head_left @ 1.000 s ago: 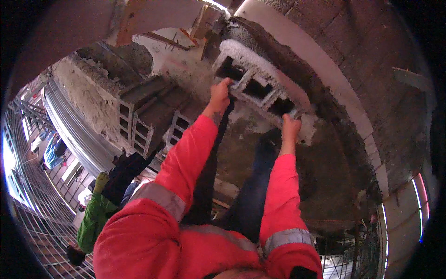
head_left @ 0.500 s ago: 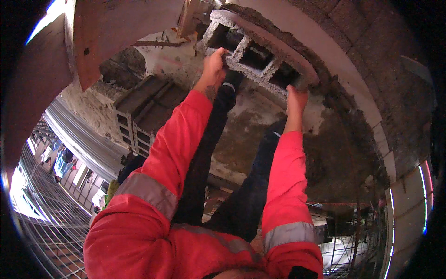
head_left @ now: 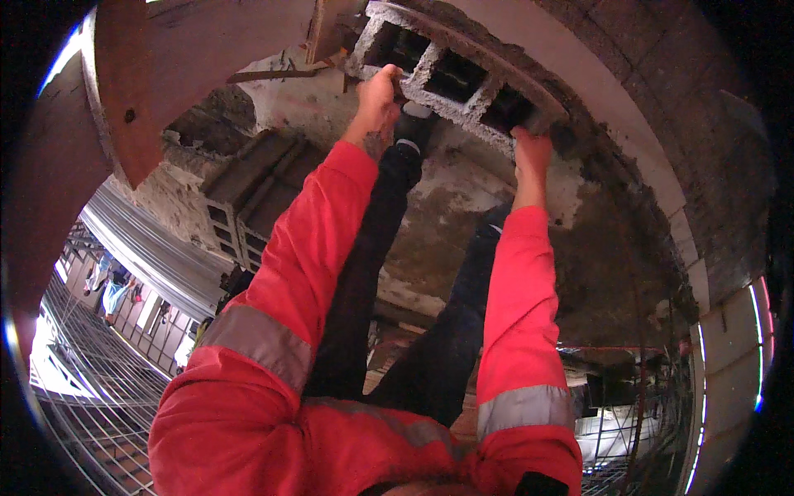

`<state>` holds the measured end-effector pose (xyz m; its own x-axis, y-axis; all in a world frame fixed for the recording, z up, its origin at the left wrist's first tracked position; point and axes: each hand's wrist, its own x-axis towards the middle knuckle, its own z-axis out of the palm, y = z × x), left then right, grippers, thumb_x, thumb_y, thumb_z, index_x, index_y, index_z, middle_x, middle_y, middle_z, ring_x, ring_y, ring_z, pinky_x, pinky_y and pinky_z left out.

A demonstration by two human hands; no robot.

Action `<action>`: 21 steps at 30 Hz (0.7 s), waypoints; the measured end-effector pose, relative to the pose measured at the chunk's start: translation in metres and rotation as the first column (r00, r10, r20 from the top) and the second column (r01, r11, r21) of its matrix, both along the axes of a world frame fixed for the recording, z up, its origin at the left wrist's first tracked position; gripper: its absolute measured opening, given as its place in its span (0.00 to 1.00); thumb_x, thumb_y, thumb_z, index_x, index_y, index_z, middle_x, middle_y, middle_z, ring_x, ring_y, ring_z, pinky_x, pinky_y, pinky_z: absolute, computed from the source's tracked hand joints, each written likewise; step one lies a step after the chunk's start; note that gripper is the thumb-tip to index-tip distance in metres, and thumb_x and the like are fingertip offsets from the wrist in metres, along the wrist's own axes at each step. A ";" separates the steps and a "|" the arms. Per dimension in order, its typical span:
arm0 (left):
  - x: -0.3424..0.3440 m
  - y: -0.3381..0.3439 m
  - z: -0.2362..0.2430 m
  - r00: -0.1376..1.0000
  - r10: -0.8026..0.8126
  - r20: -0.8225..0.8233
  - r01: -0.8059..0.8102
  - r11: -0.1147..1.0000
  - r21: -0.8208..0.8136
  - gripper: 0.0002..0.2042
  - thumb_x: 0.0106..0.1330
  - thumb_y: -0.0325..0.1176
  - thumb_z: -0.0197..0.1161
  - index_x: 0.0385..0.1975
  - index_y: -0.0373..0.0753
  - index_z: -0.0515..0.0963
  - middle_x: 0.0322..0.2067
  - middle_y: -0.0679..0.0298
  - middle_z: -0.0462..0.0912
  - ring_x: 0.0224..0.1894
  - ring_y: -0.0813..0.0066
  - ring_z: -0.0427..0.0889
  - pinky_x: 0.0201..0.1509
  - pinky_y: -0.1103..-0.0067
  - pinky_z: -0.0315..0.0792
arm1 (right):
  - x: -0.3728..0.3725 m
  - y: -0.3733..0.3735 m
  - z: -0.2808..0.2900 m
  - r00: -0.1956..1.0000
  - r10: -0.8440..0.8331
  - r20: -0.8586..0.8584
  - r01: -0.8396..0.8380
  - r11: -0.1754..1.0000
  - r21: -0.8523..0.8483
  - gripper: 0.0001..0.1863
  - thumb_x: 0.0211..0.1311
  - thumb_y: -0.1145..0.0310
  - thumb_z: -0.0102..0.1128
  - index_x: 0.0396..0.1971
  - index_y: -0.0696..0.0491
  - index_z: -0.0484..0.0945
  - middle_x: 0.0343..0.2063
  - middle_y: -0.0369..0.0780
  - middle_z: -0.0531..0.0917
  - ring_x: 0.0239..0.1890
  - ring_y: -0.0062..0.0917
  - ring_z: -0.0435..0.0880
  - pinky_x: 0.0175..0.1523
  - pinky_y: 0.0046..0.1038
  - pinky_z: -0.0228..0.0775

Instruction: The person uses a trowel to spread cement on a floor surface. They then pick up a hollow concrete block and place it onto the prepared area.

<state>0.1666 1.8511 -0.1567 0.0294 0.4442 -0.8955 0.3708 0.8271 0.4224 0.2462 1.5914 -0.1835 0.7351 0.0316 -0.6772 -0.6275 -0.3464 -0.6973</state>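
A grey hollow concrete block (head_left: 423,73) with three openings is held out in front of me at arm's length, close to the wall. My left hand (head_left: 378,101) grips the left part of its near edge, thumb on the rim. At its right end my right hand (head_left: 531,155) is closed on the same edge. The fingers of both hands are partly hidden. Red sleeves with grey bands cover both my arms, and my dark-trousered legs are below. The block's far side lies along a rough mortar line, and I cannot tell if it rests there.
Stacked hollow blocks (head_left: 248,194) stand to the left. Wooden boards (head_left: 198,66) reach across the upper left. A pale curved wall strip (head_left: 612,107) runs along the far right. Metal mesh (head_left: 99,397) and corrugated sheets (head_left: 149,240) lie at lower left.
The block and both my hands have shifted slightly farther away, toward the top of the view. Both hands keep their grip on it.
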 end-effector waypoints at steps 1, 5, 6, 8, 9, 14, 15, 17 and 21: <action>0.001 -0.001 -0.003 0.993 0.081 0.085 -0.078 0.996 -0.034 0.07 0.51 0.29 0.60 0.24 0.32 0.74 0.24 0.60 0.77 0.24 0.70 0.76 0.28 0.73 0.72 | -0.001 0.000 -0.003 0.999 -0.004 0.032 0.003 1.000 0.015 0.22 0.39 0.75 0.63 0.39 0.62 0.72 0.35 0.42 0.78 0.36 0.30 0.75 0.43 0.29 0.65; 0.003 -0.004 -0.009 0.998 -0.051 -0.033 0.052 0.998 0.034 0.10 0.51 0.33 0.61 0.28 0.33 0.75 0.26 0.62 0.76 0.27 0.71 0.75 0.31 0.72 0.71 | 0.000 -0.008 -0.017 0.999 -0.026 -0.032 0.024 0.997 -0.067 0.18 0.38 0.76 0.61 0.34 0.62 0.73 0.32 0.38 0.78 0.34 0.26 0.74 0.43 0.25 0.64; 0.005 -0.005 -0.010 0.996 -0.078 -0.045 0.080 0.995 0.054 0.10 0.51 0.33 0.61 0.28 0.33 0.75 0.26 0.62 0.76 0.27 0.71 0.76 0.32 0.72 0.71 | 0.001 -0.012 -0.021 0.999 -0.012 -0.039 0.009 0.997 -0.079 0.16 0.38 0.76 0.61 0.32 0.62 0.73 0.31 0.38 0.78 0.33 0.26 0.75 0.42 0.26 0.64; 0.005 -0.006 -0.012 0.997 -0.055 -0.050 0.058 0.996 0.064 0.09 0.51 0.32 0.61 0.28 0.33 0.75 0.26 0.62 0.76 0.27 0.70 0.76 0.32 0.73 0.71 | 0.000 -0.013 -0.028 1.000 -0.005 -0.019 0.003 0.997 -0.072 0.13 0.38 0.75 0.62 0.28 0.62 0.74 0.28 0.38 0.79 0.31 0.26 0.75 0.41 0.26 0.65; 0.005 -0.007 -0.013 0.999 -0.008 -0.042 0.010 0.999 0.045 0.09 0.51 0.32 0.61 0.28 0.32 0.75 0.26 0.62 0.77 0.28 0.70 0.77 0.31 0.73 0.71 | -0.001 -0.013 -0.031 1.000 -0.015 0.008 0.015 0.998 -0.060 0.12 0.38 0.75 0.62 0.27 0.62 0.75 0.27 0.38 0.79 0.30 0.26 0.75 0.40 0.26 0.65; 0.004 -0.002 -0.022 0.999 0.036 -0.020 -0.036 0.999 0.029 0.10 0.52 0.32 0.61 0.28 0.32 0.75 0.26 0.61 0.76 0.25 0.70 0.76 0.28 0.73 0.71 | -0.001 -0.006 -0.037 1.000 -0.005 0.018 0.006 0.999 -0.052 0.12 0.38 0.75 0.62 0.27 0.63 0.75 0.28 0.38 0.79 0.31 0.26 0.75 0.39 0.26 0.65; 0.005 0.001 -0.025 1.000 0.026 -0.017 -0.025 0.999 0.033 0.10 0.52 0.33 0.61 0.28 0.32 0.75 0.26 0.61 0.76 0.24 0.70 0.75 0.27 0.73 0.70 | 0.002 -0.005 -0.038 1.000 -0.006 0.008 0.007 0.997 -0.076 0.12 0.37 0.75 0.62 0.27 0.63 0.76 0.28 0.38 0.80 0.31 0.26 0.75 0.39 0.27 0.65; 0.006 0.000 -0.020 0.999 -0.001 -0.045 0.003 0.999 0.043 0.11 0.51 0.34 0.62 0.28 0.32 0.75 0.25 0.61 0.76 0.23 0.71 0.74 0.26 0.73 0.69 | 0.002 -0.004 -0.036 1.000 -0.001 0.004 0.001 0.995 -0.095 0.13 0.37 0.75 0.62 0.28 0.63 0.76 0.28 0.38 0.80 0.31 0.27 0.76 0.39 0.27 0.65; 0.012 0.000 0.004 0.969 -0.161 -0.185 0.171 0.985 0.038 0.13 0.51 0.36 0.62 0.27 0.31 0.76 0.24 0.62 0.75 0.22 0.73 0.73 0.24 0.74 0.68 | 0.003 -0.004 -0.027 1.000 0.003 -0.021 -0.005 0.996 -0.093 0.14 0.37 0.76 0.62 0.30 0.63 0.76 0.30 0.39 0.80 0.32 0.27 0.76 0.40 0.26 0.65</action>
